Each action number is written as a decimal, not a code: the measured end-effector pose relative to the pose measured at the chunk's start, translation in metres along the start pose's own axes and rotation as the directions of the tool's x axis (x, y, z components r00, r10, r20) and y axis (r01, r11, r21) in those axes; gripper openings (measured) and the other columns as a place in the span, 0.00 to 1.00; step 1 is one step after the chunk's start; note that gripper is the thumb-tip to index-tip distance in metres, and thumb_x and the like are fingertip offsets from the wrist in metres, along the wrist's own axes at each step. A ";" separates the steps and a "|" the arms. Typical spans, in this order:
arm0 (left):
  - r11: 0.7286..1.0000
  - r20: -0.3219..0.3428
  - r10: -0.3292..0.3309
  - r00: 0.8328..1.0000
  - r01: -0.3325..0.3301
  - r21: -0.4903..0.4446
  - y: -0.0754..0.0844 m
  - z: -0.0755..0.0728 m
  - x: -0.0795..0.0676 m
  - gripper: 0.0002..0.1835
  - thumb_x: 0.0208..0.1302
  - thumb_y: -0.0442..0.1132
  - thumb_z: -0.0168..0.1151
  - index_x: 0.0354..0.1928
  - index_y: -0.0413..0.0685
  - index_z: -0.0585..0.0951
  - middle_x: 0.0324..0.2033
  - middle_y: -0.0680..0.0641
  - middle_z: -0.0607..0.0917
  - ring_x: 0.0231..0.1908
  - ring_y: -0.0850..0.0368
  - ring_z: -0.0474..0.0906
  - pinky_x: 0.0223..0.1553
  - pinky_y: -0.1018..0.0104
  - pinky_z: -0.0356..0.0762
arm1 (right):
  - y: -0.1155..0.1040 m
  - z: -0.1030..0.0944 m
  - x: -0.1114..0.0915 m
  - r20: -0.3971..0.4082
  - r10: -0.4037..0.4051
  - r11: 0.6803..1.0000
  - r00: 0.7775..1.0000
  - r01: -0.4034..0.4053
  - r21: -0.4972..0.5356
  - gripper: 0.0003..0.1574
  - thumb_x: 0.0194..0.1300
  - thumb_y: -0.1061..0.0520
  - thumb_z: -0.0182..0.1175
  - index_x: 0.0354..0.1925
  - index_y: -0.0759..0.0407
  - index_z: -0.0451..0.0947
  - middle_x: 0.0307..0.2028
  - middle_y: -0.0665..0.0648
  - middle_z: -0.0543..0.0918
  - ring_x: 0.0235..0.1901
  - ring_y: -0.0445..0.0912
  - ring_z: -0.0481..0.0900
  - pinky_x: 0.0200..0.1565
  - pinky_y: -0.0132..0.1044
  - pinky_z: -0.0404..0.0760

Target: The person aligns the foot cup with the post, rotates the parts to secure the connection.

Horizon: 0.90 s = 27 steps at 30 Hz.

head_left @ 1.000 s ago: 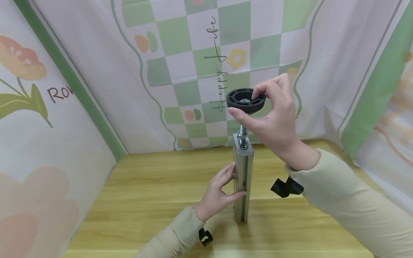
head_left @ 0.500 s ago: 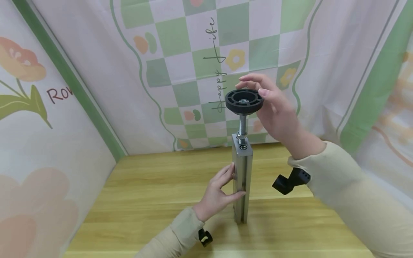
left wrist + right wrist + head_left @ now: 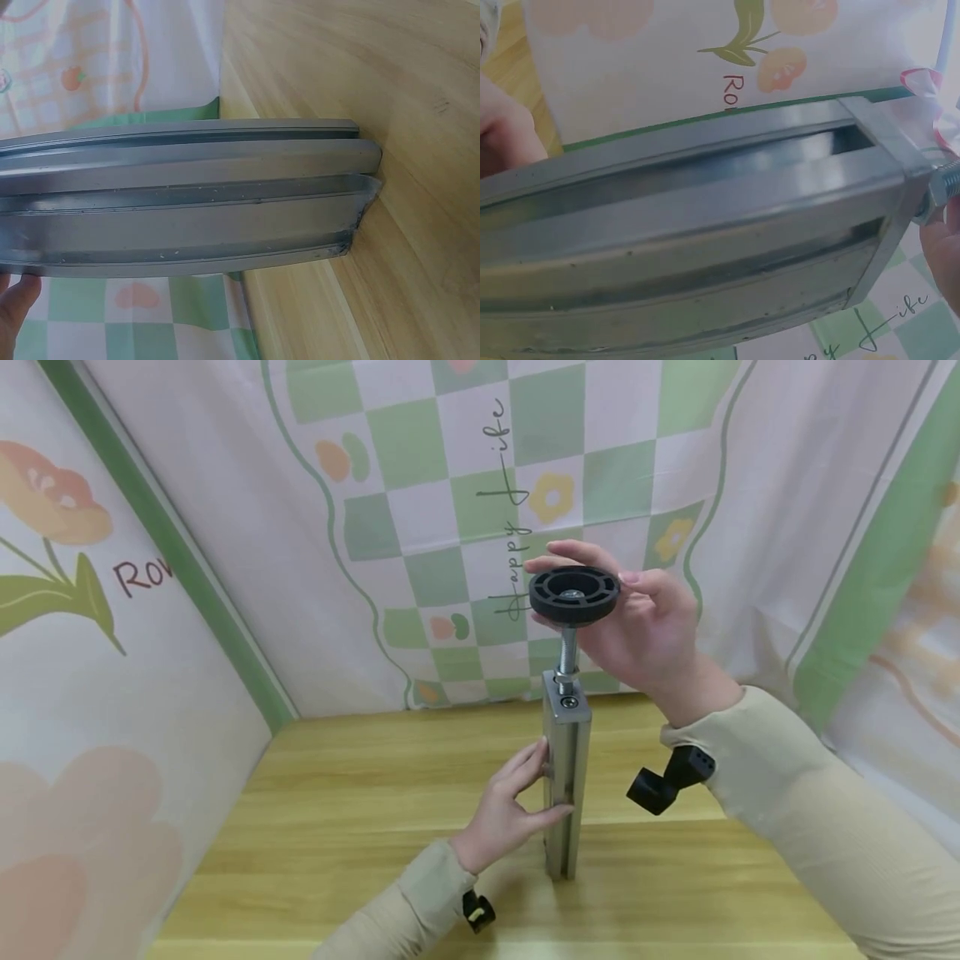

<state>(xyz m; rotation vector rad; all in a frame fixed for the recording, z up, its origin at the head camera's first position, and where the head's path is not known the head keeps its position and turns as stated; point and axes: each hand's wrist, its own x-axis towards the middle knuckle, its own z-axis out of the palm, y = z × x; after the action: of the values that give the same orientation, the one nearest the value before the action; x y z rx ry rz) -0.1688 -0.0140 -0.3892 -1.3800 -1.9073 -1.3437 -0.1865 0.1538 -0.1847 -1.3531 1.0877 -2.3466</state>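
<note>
An aluminium profile (image 3: 566, 785) stands upright on the wooden table, its slotted sides filling both wrist views. My left hand (image 3: 506, 814) grips it around the middle, thumb on the near side and fingers on the left side. From the profile's top end cap rises a threaded rod with a nut (image 3: 936, 196), carrying a black levelling foot (image 3: 573, 606) with its ribbed round base turned up. My right hand (image 3: 637, 627) holds the levelling foot at its rim, thumb on the right edge and fingers reaching behind it. Part of those fingers is hidden by the black disc.
The wooden table (image 3: 360, 827) extends under the profile to patterned curtains (image 3: 420, 510) at the back and sides. Black camera mounts (image 3: 667, 781) hang from both sleeves.
My right hand has let its pinch on the near rim go and shifted its fingers behind the levelling foot, thumb now on the right edge. The left hand and profile stay put.
</note>
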 end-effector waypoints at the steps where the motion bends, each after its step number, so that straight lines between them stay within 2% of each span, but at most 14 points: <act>1: 1.000 0.000 0.002 1.000 -0.002 0.001 0.000 0.000 0.000 0.58 0.47 0.24 0.71 0.74 0.57 0.45 0.59 0.31 0.69 0.44 0.46 0.80 0.56 0.66 0.76 | 0.000 0.001 0.000 -0.008 0.005 1.000 1.000 -0.005 0.002 0.29 0.58 0.55 0.45 0.59 0.60 0.68 0.56 0.61 0.72 0.51 0.50 0.71 0.59 0.41 0.69; 5: 1.000 -0.003 0.016 1.000 -0.016 0.000 -0.001 0.000 0.001 0.59 0.47 0.23 0.70 0.74 0.57 0.44 0.59 0.30 0.69 0.44 0.45 0.80 0.56 0.66 0.77 | 0.000 0.002 -0.001 -0.037 0.011 0.999 0.999 -0.012 -0.031 0.27 0.58 0.55 0.47 0.56 0.59 0.71 0.56 0.60 0.72 0.50 0.50 0.72 0.59 0.41 0.69; 10: 1.000 -0.004 0.013 1.000 -0.013 -0.006 -0.001 -0.001 0.002 0.58 0.46 0.23 0.70 0.74 0.56 0.45 0.59 0.30 0.68 0.45 0.45 0.79 0.56 0.65 0.77 | 0.002 -0.001 0.000 -0.017 -0.009 0.999 1.000 0.008 -0.038 0.23 0.59 0.55 0.47 0.51 0.60 0.73 0.56 0.61 0.73 0.48 0.50 0.73 0.55 0.41 0.71; 15: 1.000 -0.002 -0.007 1.000 0.007 -0.008 0.001 -0.002 0.001 0.56 0.47 0.24 0.71 0.73 0.53 0.47 0.61 0.30 0.67 0.49 0.43 0.78 0.56 0.66 0.76 | 0.003 -0.003 0.000 -0.005 -0.013 0.999 1.000 0.013 -0.044 0.20 0.60 0.53 0.49 0.49 0.59 0.73 0.57 0.61 0.71 0.50 0.49 0.71 0.55 0.40 0.71; 21: 1.000 -0.002 -0.007 1.000 0.007 -0.017 0.002 -0.003 0.002 0.56 0.47 0.24 0.71 0.73 0.53 0.47 0.61 0.29 0.67 0.48 0.43 0.79 0.56 0.66 0.76 | 0.003 -0.005 -0.003 0.014 -0.018 0.999 1.000 0.019 -0.044 0.20 0.61 0.53 0.49 0.49 0.59 0.72 0.59 0.63 0.69 0.55 0.50 0.68 0.57 0.41 0.71; 27: 1.000 -0.004 -0.017 1.000 0.017 -0.019 0.003 -0.001 0.001 0.55 0.46 0.24 0.71 0.73 0.49 0.49 0.62 0.28 0.66 0.48 0.42 0.79 0.57 0.66 0.76 | 0.001 -0.008 -0.007 0.043 -0.038 0.987 0.998 0.044 -0.153 0.18 0.66 0.54 0.47 0.52 0.58 0.72 0.61 0.64 0.65 0.60 0.54 0.65 0.60 0.41 0.68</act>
<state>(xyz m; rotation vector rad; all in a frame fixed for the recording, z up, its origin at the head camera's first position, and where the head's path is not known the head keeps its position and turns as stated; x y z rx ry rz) -0.1669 -0.0148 -0.3869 -1.3718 -1.9130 -1.3744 -0.1889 0.1606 -0.1924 -1.4820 1.2639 -2.2944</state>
